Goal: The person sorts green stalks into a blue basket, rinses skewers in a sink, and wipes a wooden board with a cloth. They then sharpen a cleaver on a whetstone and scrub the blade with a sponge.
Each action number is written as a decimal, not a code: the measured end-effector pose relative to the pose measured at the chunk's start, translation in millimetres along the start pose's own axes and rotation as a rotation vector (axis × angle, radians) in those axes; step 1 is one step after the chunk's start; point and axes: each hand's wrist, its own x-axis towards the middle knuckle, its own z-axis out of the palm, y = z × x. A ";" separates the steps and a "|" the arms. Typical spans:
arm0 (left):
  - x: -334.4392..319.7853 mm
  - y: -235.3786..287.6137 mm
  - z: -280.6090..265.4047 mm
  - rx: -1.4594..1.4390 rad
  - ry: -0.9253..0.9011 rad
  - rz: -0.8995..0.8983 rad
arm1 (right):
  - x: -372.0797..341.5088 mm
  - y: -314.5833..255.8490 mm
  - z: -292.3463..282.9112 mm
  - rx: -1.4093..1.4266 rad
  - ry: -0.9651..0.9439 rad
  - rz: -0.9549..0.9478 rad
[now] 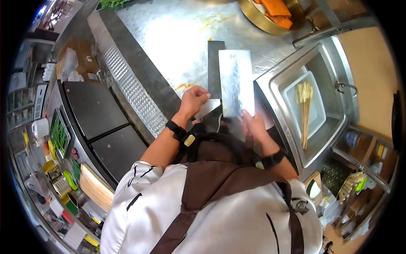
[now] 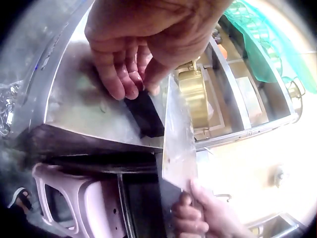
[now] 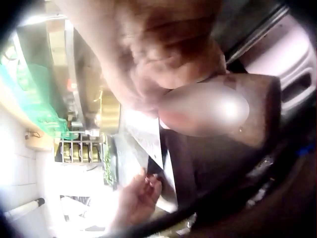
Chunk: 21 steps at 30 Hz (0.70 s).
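Observation:
My right hand (image 1: 256, 126) grips a cleaver (image 1: 236, 82), its broad shiny blade pointing away from me over the counter's front edge. In the left wrist view the right hand's fingers (image 2: 190, 218) wrap the handle. Along the blade's left side lies a long dark whetstone (image 1: 214, 70), partly overlapped by the blade in the head view. My left hand (image 1: 194, 101) is at the stone's near end, its fingers loosely bent and the thumb near the fingertips. In the left wrist view those fingertips (image 2: 131, 91) overlap the stone.
A metal counter (image 1: 160, 40) with orange smears spreads ahead. A brass pot (image 1: 262, 19) of orange pieces stands at the back right. The sink (image 1: 292, 139) on the right holds a white tub (image 1: 321, 112) with skewers (image 1: 305, 114). Under the counter is a pink plastic stool (image 2: 84, 198).

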 end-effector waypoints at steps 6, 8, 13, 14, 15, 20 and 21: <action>0.3 5.4 -0.4 0.009 0.002 -0.039 | 70.1 -48.7 14.3 0.060 0.030 -0.037; -1.4 8.7 1.2 0.028 0.015 -0.039 | 65.4 -46.4 11.5 0.093 0.056 -0.004; 3.0 2.4 1.3 0.029 0.031 -0.007 | -2.7 -4.0 -1.4 -0.099 0.068 -0.050; 2.9 0.7 0.7 0.019 0.027 -0.005 | 8.0 -9.8 -0.5 -0.160 0.058 -0.055; 1.7 -1.4 0.8 0.011 0.017 -0.004 | 26.8 -22.3 -0.9 -0.218 0.053 -0.059; 1.7 3.5 1.9 -0.040 0.027 0.000 | 73.0 -56.4 18.1 -0.063 0.089 -0.035; 0.5 3.7 3.3 -0.068 0.027 -0.010 | 62.1 -41.9 10.0 -0.147 0.081 -0.061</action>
